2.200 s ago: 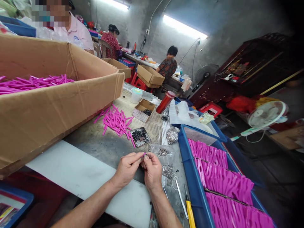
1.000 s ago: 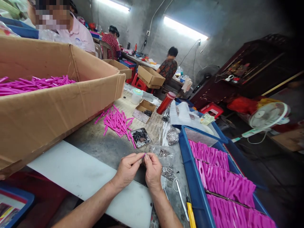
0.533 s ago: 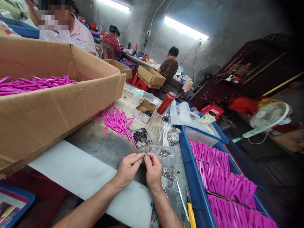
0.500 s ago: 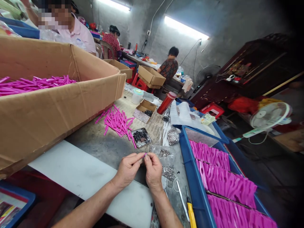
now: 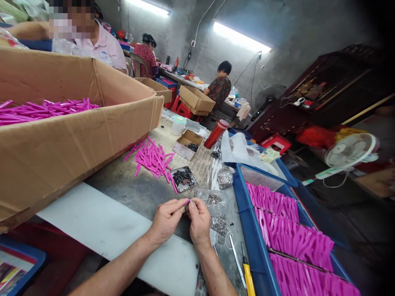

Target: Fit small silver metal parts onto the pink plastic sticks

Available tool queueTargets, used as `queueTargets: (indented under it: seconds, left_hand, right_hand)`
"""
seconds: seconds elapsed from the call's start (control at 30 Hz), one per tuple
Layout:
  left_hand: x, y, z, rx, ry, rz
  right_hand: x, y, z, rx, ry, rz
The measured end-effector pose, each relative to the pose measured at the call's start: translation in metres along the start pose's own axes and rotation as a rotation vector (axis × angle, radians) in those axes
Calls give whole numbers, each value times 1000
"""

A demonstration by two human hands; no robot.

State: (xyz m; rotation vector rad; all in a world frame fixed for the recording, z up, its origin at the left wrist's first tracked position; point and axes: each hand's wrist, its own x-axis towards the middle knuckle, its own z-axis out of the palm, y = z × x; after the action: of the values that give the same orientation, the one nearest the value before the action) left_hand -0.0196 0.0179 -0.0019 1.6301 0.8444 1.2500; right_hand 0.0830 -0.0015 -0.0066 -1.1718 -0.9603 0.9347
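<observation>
My left hand and my right hand meet fingertip to fingertip above the worktable. Both are closed on one small magenta plastic piece; only a sliver shows between the fingers, so its full shape is hidden. Just beyond them sits a small metal tray of dark little parts. A pile of magenta plastic sticks lies to its left. Close to my right hand are a clear bag of small metal pieces and more metal pieces.
A big cardboard box holding magenta sticks fills the left. On the right stands a blue crate with rows of magenta pieces. A yellow-handled tool, tweezers, and a red bottle are on the table. Several people sit farther back.
My hands stay almost in place, with a little more of the magenta piece showing between the fingertips. The co-worker at the upper left has lowered an arm.
</observation>
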Motion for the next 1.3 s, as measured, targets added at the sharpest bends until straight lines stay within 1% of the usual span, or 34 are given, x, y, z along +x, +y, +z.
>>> queueTargets:
  seconds: [0.07, 0.13, 0.3, 0.43, 0.53, 0.63, 0.7, 0.8, 0.87, 0.93, 1.0, 1.1, 1.17, 1.23, 1.3]
  left_hand:
    - [0, 1, 0, 11, -1, 3]
    - [-1, 1, -1, 17, 2, 10]
    - [0, 1, 0, -4, 1, 18]
    - [1, 1, 1, -32, 17, 0]
    - [2, 0, 1, -27, 10, -1]
    - [2, 1, 1, -19, -4, 11]
    - [2, 3, 0, -11, -4, 27]
    - [2, 4, -2, 11, 9, 47]
    - [2, 3, -3, 13, 13, 41]
    - [2, 1, -3, -3, 14, 16]
    - [2, 2, -3, -20, 7, -10]
    - [2, 9, -3, -3, -10, -7]
    - [1, 18, -5, 31, -11, 20]
    - [0, 27, -7, 47, -9, 36]
    - [-1, 33, -8, 34, 0, 24]
  right_hand:
    - [0, 0, -1, -86, 22, -43]
    - [0, 0, 0, -107, 23, -52]
    - [1, -2, 4, 74, -20, 54]
    - [1, -2, 4, 94, -36, 71]
    - [-1, -3, 2, -9, -39, 14]
    - [-2, -5, 1, -141, -6, -66]
    - [-2, -5, 2, -133, 7, -61]
    - [-1, -5, 6, -6, -10, -8]
    - [-1, -5, 8, 44, -28, -5]
    - [-1, -6, 8, 6, -34, -38]
    - [-1, -9, 6, -84, -18, -85]
    - [-3, -16, 5, -185, 12, -126]
    - [-5, -23, 6, -149, 11, -119]
    - [-7, -28, 7, -69, -15, -106]
    - [-9, -31, 7, -5, -50, -95]
